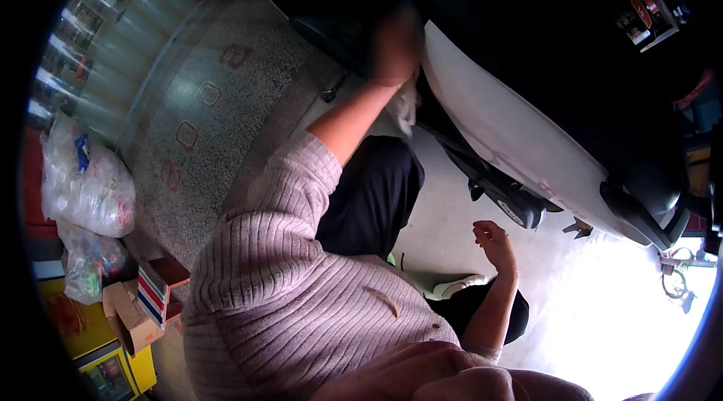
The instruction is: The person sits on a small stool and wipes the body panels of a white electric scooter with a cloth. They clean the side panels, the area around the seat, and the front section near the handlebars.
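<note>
My left hand (395, 51), blurred, reaches up against the dark front part of a white-panelled motor scooter (489, 92). A pale cloth (407, 107) hangs from under this hand, which seems closed on it; the fingertips are lost in shadow and blur. Lower down and to the right, my right hand (495, 241) hovers over the floor beside my bent knee. Its fingers are loosely curled and slightly apart, with nothing visible in them. The scooter's dark lower side part (508, 201) is a short way above that hand, not touching it.
Clear plastic bags (86, 175) of goods stand at the left, above an open cardboard box (132, 314) and a yellow cabinet (139, 367). Speckled tile floor (218, 100) lies left of the scooter. At the right, strong daylight washes out the ground near a bicycle (678, 280).
</note>
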Demonstrator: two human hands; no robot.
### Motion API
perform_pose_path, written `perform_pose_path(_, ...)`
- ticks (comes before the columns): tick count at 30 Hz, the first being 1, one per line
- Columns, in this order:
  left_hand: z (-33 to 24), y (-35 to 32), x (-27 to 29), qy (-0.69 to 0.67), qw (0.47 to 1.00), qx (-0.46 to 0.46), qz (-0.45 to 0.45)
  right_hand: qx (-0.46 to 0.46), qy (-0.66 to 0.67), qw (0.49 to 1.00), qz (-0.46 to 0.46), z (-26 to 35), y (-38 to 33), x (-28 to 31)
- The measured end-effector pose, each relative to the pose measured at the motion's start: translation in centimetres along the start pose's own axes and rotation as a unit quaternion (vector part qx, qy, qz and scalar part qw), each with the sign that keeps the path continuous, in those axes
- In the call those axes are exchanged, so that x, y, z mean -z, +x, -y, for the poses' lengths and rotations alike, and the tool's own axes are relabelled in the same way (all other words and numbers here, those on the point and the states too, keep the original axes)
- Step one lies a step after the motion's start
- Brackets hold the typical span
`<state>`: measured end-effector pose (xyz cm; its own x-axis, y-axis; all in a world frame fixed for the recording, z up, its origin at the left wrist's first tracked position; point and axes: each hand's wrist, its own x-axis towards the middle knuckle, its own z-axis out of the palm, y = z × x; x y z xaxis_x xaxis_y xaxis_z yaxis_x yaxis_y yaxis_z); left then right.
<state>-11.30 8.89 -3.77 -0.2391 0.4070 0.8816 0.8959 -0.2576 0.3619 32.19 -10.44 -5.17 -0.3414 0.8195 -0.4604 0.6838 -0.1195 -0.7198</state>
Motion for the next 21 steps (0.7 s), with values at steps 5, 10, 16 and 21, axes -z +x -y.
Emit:
perform_pose_path(5, 7.8, 0.4, -2.8, -0.056, 0.997, 0.028, -0.041, 0.044, 0.000, 0.999, -0.010, 0.6, 0.9, -0.5)
perform_pose_path(10, 3.7, -1.1, -2.4, -0.208, 0.919, 0.332, 0.038, 0.060, -0.009, 0.998, -0.028, 2.1, -0.5, 0.1)
perform_pose_path(16, -7.0, -6.6, -0.3, -0.177, 0.897, 0.401, 0.062, 0.093, -0.019, 0.995, -0.025, 3.1, -0.6, 0.0)
perform_pose_path(21, -15.2, -12.5, 0.2, -0.269, 0.771, 0.568, 0.101, 0.127, -0.020, 0.991, -0.035, 2.9, -0.6, -0.2)
